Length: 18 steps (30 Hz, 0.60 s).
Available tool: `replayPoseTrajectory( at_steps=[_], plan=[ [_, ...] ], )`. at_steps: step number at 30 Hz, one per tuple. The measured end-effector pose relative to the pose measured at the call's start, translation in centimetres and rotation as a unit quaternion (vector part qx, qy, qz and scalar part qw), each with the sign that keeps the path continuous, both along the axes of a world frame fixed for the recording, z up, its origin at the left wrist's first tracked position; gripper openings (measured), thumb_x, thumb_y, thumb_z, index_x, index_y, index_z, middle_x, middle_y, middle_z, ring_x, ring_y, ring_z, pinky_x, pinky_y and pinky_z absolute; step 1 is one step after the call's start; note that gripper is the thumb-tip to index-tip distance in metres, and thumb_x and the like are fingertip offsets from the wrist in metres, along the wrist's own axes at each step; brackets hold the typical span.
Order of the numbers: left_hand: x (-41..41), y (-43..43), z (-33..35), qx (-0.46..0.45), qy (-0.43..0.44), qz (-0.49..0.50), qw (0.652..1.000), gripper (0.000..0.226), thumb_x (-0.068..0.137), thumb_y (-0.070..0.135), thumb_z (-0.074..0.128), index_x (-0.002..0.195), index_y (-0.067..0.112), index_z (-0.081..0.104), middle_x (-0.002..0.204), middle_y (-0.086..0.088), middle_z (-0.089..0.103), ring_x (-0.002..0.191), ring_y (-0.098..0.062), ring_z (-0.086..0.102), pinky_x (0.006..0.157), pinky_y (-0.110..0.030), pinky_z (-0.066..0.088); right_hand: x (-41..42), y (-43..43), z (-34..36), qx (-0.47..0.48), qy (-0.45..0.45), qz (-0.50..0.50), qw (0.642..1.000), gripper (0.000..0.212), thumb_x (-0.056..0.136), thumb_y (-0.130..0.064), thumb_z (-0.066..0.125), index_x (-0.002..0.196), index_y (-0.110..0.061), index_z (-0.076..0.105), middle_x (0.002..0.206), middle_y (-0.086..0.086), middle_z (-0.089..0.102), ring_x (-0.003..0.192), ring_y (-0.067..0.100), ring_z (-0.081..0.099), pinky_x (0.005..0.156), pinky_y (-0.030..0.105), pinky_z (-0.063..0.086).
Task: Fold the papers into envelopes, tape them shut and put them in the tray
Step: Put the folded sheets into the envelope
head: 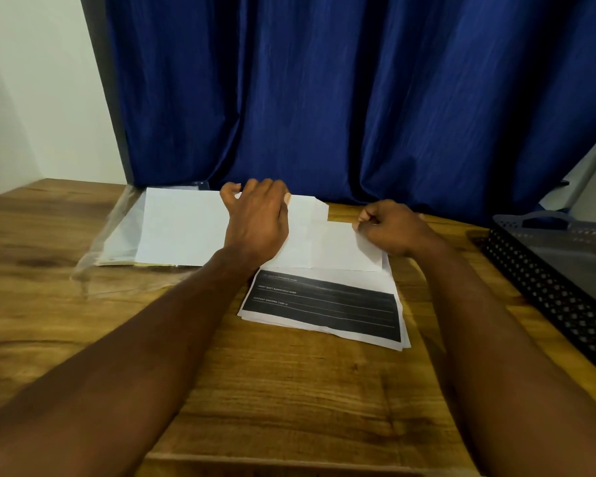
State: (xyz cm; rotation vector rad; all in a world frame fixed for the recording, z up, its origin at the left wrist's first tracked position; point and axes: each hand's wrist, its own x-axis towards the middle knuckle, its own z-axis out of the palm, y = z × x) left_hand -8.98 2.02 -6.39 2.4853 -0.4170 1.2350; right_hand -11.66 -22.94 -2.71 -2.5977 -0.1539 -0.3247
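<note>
Pinching folded paper right edge: right hand, fingers curled; left hand curled, gripping far edge.

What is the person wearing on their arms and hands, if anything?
Nothing that shows. The left hand and right hand have no gloves, and no ring is visible. The arms behind them are bare to the picture's edge: no sleeves, watch or bracelet in view.

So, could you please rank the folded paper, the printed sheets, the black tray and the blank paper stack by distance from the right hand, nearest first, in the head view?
1. Folded paper: pinched by the right hand.
2. Printed sheets: just below it, nearer the person.
3. Black tray: to the right.
4. Blank paper stack: far left, past the left hand.
</note>
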Motion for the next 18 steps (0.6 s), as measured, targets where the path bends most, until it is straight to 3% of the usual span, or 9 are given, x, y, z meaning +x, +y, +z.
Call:
replayPoseTrajectory(
  at_steps=[4, 11, 15, 18],
  plan=[
    [-0.1, -0.2, 0.1, 0.000, 0.004, -0.003, 1.000, 0.026, 0.104, 0.025, 0.041, 0.108, 0.016, 0.065, 0.106, -0.005, 0.070, 0.101, -0.026, 0.061, 0.103, -0.052, 0.028, -0.1, 1.1, -0.3, 0.054, -0.029, 0.034, 0.998, 0.021, 0.103, -0.029, 0.067, 0.085, -0.018, 0.071, 0.087, -0.007, 0.068, 0.085, 0.011, 0.061, 0.084, 0.031, 0.044],
    [-0.3, -0.2, 0.3, -0.001, -0.001, 0.009, 1.000, 0.023, 0.103, 0.022, 0.043, 0.109, 0.016, 0.064, 0.106, -0.006, 0.069, 0.102, -0.026, 0.061, 0.104, -0.052, 0.027, -0.5, 3.9, -0.1, 0.152, -0.080, 0.055, 0.984, 0.017, 0.101, -0.032, 0.070, 0.106, -0.020, 0.080, 0.105, -0.013, 0.073, 0.091, 0.000, 0.063, 0.094, 0.031, 0.052],
    [-0.1, 0.1, 0.3, -0.005, -0.004, 0.025, 1.000, 0.019, 0.101, 0.019, 0.046, 0.108, 0.017, 0.063, 0.104, -0.004, 0.068, 0.101, -0.026, 0.060, 0.102, -0.051, 0.027, -0.5, 2.6, 0.2, 0.171, -0.042, 0.033, 0.984, 0.012, 0.100, -0.029, 0.071, 0.106, -0.019, 0.074, 0.105, 0.002, 0.075, 0.100, 0.020, 0.069, 0.094, 0.043, 0.060],
    [0.0, 0.2, 0.2, -0.012, -0.002, 0.032, 0.999, 0.018, 0.101, 0.018, 0.046, 0.108, 0.017, 0.063, 0.104, -0.005, 0.068, 0.100, -0.026, 0.060, 0.102, -0.051, 0.027, -0.7, 1.6, 0.4, 0.125, -0.035, 0.028, 0.991, 0.016, 0.098, -0.021, 0.073, 0.100, -0.006, 0.071, 0.097, 0.023, 0.072, 0.088, 0.029, 0.070, 0.093, 0.046, 0.061]
  ],
)
